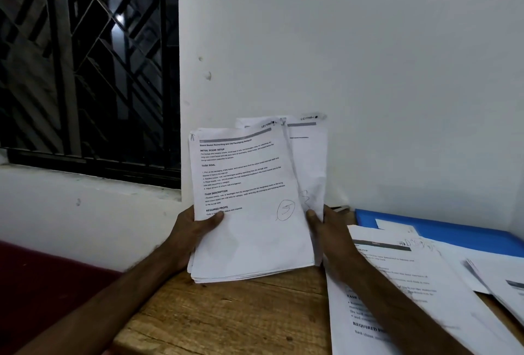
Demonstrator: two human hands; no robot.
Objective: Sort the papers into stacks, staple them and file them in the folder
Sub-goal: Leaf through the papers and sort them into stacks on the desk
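Note:
I hold a thick bundle of printed white papers [249, 207] upright above the wooden table [226, 315]. Its front sheet bears a circled handwritten 5. My left hand [192, 229] grips the bundle's left edge with the thumb on the front page. My right hand [326, 229] grips the sheets fanned out behind on the right [309, 161]. More printed sheets [411, 283] lie flat on the table under my right forearm. A blue folder [459, 229] lies at the back right against the wall, partly covered by paper. No stapler is visible.
A white wall [368, 71] rises directly behind the table. A barred dark window [85, 65] is at the upper left above a white sill. A dark red surface [42, 283] lies left of the table's edge. Further sheets [499, 283] lie at the far right.

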